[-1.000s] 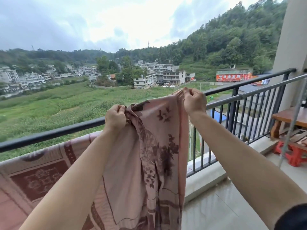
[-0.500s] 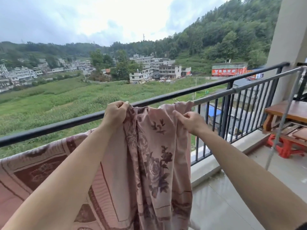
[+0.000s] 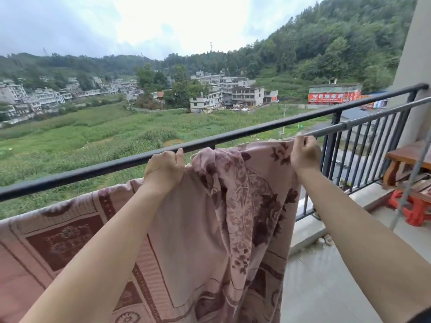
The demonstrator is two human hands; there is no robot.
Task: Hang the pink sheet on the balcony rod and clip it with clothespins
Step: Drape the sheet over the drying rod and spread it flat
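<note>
Both hands are raised in front of the balcony railing, each gripping the top edge of the pink sheet. The left hand is closed in a fist round a bunched fold of cloth, its knuckles just below the black top bar of the railing. The right hand is also curled, pinching the sheet's right corner at the point where the grey rod comes out from under the cloth. Between the two hands the sheet is gathered into loose folds showing a dark floral print, and it hangs down past the bottom of the view. To the left of the left hand the sheet is spread flatter, its upper edge sloping away to the left below the railing, with a bordered pattern of dark red squares. The rod runs on to the right, just inside the railing. At the far right stand a wooden bench and a red stool on the tiled floor.
</note>
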